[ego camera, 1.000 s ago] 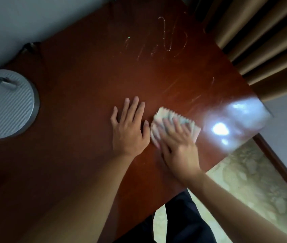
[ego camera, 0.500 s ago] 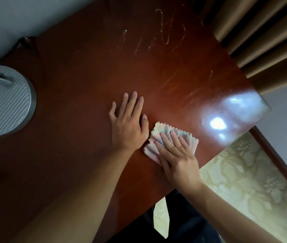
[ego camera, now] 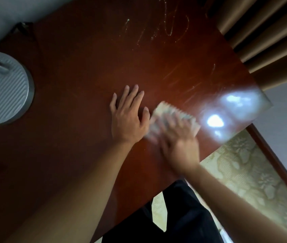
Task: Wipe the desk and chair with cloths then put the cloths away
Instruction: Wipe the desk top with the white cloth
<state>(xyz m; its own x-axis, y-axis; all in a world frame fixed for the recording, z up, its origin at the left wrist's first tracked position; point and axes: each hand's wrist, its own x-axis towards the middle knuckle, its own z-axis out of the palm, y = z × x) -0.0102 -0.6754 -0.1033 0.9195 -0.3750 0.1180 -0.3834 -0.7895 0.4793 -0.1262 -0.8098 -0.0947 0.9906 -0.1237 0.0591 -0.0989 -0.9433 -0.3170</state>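
While right hand (ego camera: 177, 144) presses cloth (ego camera: 172, 116), left hand (ego camera: 128, 120) flat

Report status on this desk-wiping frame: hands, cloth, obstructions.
Left hand flat on desk. Right hand presses cloth, blurred mid-wipe. White streaks untouched at far edge. Round grey disc far left, clear of path.

No legible text, label, brand, number or sign is found in the head view. The pale scrawled streaks (ego camera: 163, 23) on the far part of the desk (ego camera: 79, 88) form no readable characters. The ribbed grey round object (ego camera: 4, 88) bears no readable marking.
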